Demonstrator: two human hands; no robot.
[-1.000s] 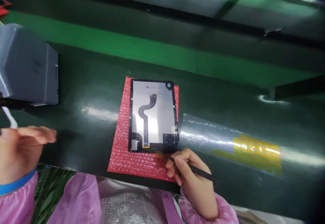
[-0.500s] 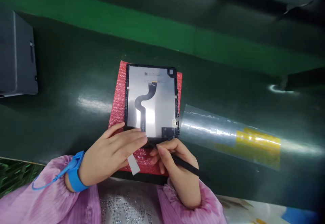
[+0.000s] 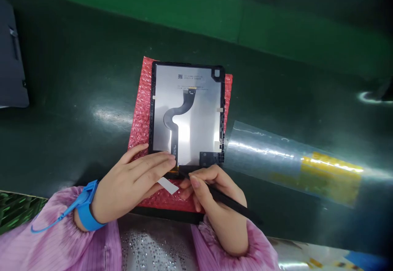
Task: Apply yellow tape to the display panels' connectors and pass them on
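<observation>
A tablet display panel (image 3: 196, 132) lies with its silver back up in a black frame. A dark curved flex cable (image 3: 173, 119) runs down it to the lower edge. My left hand (image 3: 135, 179) rests over the lower left corner, fingers stretched across the cable's lower end. From between its thumb and fingers a white strip (image 3: 168, 186) sticks out, apparently pinched. My right hand (image 3: 219, 195) grips a slim black tool (image 3: 230, 201) like a pen, its tip at the panel's bottom edge beside the cable. Whether the tip touches is unclear.
Red bubble wrap (image 3: 139, 107) lies under the panel on the dark green table (image 3: 76, 78). To the right is a clear plastic sheet (image 3: 260, 148) with yellow tape (image 3: 331, 172). A grey box-like object (image 3: 12, 58) stands at the far left. A blue wrist strap (image 3: 89, 209) circles my left wrist.
The white strip has swung from pointing steeply down to pointing right, near the right fingertips. The view has shifted, so the panel appears larger. Both hands stay at its lower edge.
</observation>
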